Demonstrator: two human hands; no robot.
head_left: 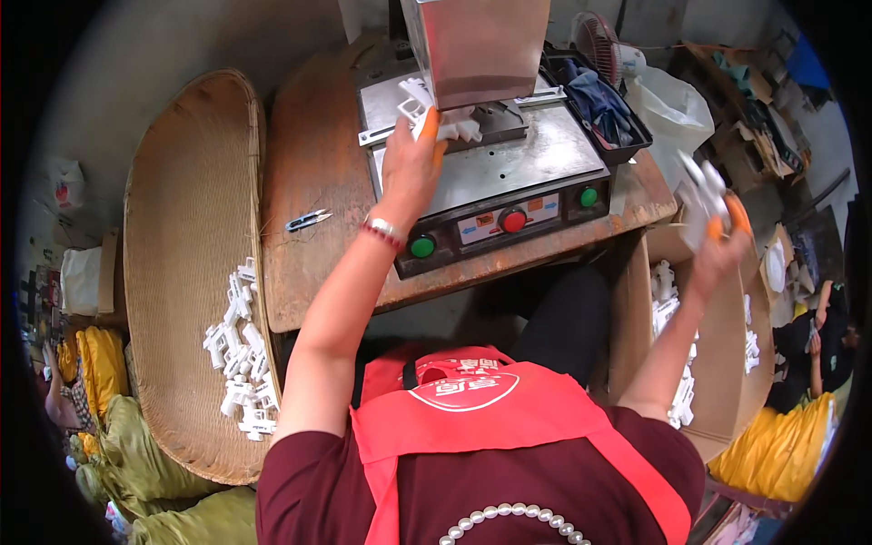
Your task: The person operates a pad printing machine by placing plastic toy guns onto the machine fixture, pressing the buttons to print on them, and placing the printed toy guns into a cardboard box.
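Observation:
My left hand, with orange finger covers, is closed on a white plastic toy pistol at the front of the press. Beside those fingers, another white plastic piece sits at the metal fixture under the press's box-shaped head; its shape is partly hidden. Off to the right, my right hand, also in orange finger covers, is raised above the cardboard box. A white plastic toy pistol, smeared by motion, is in its fingers. More white toy pistols lie inside the box.
On the left, a long woven tray holds a heap of white toy pistols. Small blue snips lie on the wooden table. Green and red buttons line the press's front. A black bin with dark cloth stands behind right.

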